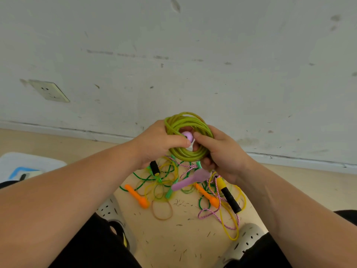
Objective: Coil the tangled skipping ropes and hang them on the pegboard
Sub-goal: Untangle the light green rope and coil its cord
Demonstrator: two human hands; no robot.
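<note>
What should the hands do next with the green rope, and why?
Probably push the purple handle end through the hole of the green coil, to lock the loops. The left hand and right hand both grip the wound coil, the handle end sits in its middle, and more tangled ropes wait on the floor.

Single head-worn view, wide-angle, looking steeply down, close over floor [183, 238], facing wall [193, 55].
</note>
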